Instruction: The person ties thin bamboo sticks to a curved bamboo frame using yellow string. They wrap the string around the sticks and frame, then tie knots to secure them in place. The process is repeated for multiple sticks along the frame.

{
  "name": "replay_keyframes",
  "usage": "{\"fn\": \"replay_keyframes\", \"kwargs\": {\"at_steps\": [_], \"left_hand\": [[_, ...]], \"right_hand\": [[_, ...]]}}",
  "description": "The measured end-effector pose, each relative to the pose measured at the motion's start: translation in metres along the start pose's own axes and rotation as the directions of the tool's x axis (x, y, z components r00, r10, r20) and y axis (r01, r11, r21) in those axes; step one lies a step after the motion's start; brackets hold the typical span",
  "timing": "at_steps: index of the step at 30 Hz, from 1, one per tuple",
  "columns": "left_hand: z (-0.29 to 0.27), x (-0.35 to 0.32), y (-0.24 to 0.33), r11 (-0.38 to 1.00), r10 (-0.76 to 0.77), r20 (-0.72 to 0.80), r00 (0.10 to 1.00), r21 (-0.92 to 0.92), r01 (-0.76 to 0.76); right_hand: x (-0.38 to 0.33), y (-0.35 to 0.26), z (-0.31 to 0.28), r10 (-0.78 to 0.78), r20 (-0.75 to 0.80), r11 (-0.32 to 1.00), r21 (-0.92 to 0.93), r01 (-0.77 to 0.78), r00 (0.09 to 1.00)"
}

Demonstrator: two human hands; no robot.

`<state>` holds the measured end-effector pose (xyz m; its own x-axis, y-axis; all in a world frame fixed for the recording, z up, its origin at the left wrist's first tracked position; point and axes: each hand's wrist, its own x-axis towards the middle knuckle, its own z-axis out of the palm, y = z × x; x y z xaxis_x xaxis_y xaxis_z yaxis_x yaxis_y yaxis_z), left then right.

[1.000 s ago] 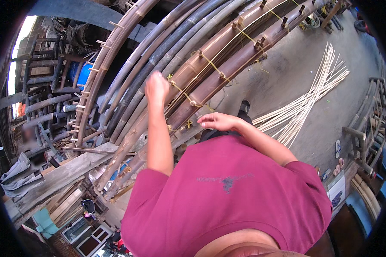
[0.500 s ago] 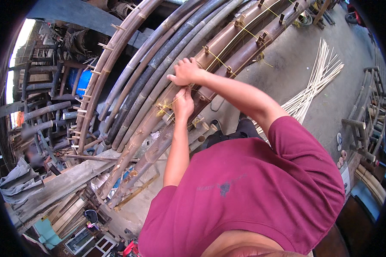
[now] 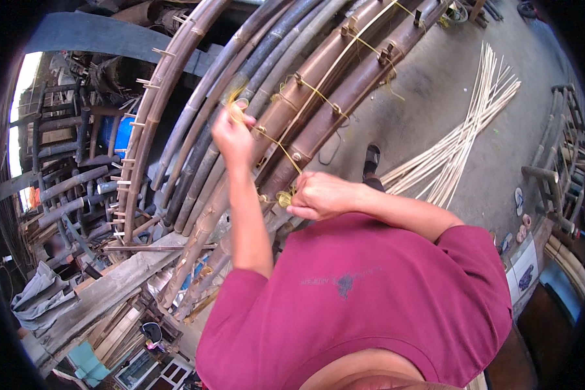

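Note:
Two thick brown bamboo poles run side by side in front of me, the farther pole [image 3: 276, 120] and the nearer pole [image 3: 344, 110]. Short pegs [image 3: 337, 110] stick out of them, with thin yellow cord [image 3: 317, 93] strung across from pole to pole. Raised over the far pole, my left hand [image 3: 234, 136] is closed on a loose bunch of yellow cord [image 3: 236, 110]. My right hand [image 3: 322, 195] is closed round a small yellow cord coil [image 3: 284, 197] on the near side. A taut cord stretch [image 3: 281, 148] crosses the poles between my hands.
Several dark bamboo poles [image 3: 240, 97] lie beyond, next to a pegged ladder-like pair [image 3: 153, 117]. Crossed pale sticks [image 3: 458, 140] lie on the concrete floor [image 3: 422, 104] to the right. A wooden beam [image 3: 110, 279] crosses the lower left. Bamboo frames [image 3: 552, 175] stand far right.
My hands have moved apart from their shared spot on the poles. The left rose to the far side with cord; the right came down toward me. My view has shifted slightly.

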<state>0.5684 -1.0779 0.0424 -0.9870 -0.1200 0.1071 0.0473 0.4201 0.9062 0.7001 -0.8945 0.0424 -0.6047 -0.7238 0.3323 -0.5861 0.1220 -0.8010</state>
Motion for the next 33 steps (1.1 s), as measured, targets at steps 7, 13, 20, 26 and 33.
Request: {"fn": "replay_keyframes", "kwargs": {"at_steps": [7,13,20,26,33], "left_hand": [[0.019,0.066,-0.105,0.757,0.108,-0.044,0.993,0.651,-0.053],[-0.068,0.026,-0.117,0.861,-0.151,0.088,0.985,0.501,0.087],[-0.121,-0.128,-0.076,0.842,-0.128,0.237,0.963,0.539,-0.021],[-0.101,-0.158,-0.145,0.773,0.134,0.153,0.979,0.602,-0.200],[-0.099,-0.149,-0.095,0.969,0.124,0.026,0.992,0.212,-0.126]], "right_hand": [[-0.019,0.058,0.059,0.240,-0.020,0.971,0.012,-0.240,0.971],[-0.057,0.077,0.076,0.785,-0.373,0.274,0.925,0.262,0.495],[-0.013,0.032,0.168,0.452,0.607,-0.270,0.792,-0.548,0.654],[0.113,-0.026,0.158,0.663,-0.400,0.584,0.806,-0.102,0.632],[0.181,0.071,0.125,0.057,-0.387,0.544,-0.761,-0.353,0.921]]}}
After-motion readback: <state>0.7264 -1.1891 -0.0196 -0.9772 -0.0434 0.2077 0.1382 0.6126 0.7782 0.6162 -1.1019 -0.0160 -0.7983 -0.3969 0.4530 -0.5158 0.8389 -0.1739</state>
